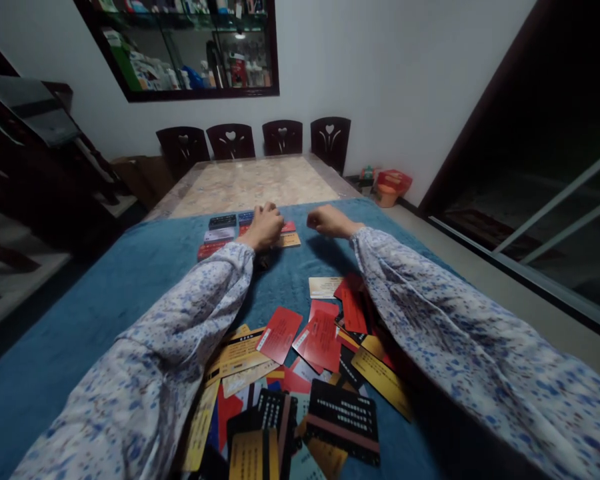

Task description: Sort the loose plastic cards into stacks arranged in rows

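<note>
My left hand (265,227) reaches over the rows of cards laid out on the blue cloth, its fingers bent together and partly hidden behind its own back. Whatever lies under those fingertips cannot be made out. Around it sit a black card (223,222), a pale lilac card (219,235), a red card (211,250) and a gold card (291,240). To the right, my right hand (329,220) hovers over the cloth in a loose fist, with nothing showing in it. Between my forearms spreads a loose, overlapping pile of cards, including a red card (279,335) and a black card (344,419).
The blue cloth (130,287) covers the near part of a long marble-patterned table (250,179). Several dark chairs (231,141) stand at the far end. A glass-fronted cabinet (190,47) is set in the wall. An orange bucket (387,195) is on the floor at right.
</note>
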Demonstrator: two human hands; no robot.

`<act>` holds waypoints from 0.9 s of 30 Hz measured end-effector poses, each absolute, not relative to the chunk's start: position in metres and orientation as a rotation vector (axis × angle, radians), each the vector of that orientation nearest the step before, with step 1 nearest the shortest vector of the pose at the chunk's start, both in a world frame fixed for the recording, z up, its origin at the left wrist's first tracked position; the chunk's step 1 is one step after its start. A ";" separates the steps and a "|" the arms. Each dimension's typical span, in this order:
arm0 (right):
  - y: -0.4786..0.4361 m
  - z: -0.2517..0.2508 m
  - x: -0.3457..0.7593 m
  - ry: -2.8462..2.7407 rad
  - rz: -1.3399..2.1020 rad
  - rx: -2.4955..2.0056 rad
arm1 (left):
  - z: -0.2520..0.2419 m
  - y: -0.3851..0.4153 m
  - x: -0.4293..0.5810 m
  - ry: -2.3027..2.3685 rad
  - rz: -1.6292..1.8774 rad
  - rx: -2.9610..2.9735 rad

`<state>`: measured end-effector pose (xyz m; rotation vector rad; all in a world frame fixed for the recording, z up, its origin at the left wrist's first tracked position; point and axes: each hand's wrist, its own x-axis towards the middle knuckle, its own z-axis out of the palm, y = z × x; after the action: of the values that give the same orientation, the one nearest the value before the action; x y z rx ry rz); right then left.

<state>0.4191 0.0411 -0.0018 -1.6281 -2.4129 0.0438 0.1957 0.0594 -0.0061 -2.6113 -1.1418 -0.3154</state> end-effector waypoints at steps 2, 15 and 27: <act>0.030 0.000 0.421 -2.404 0.033 -1.618 | -0.007 0.048 0.196 -1.120 -0.351 -2.621; -0.042 -0.003 0.448 -2.434 -0.010 -1.522 | -0.029 -0.023 0.216 -0.899 -0.441 -2.709; -0.102 -0.023 0.471 -2.440 -0.028 -1.401 | -0.038 -0.075 0.225 -0.756 -0.443 -2.785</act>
<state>0.4712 -0.1024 -0.0231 -1.4012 -2.4395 -0.0281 0.2253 -0.0749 -0.0383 -2.7853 -0.7561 -0.4427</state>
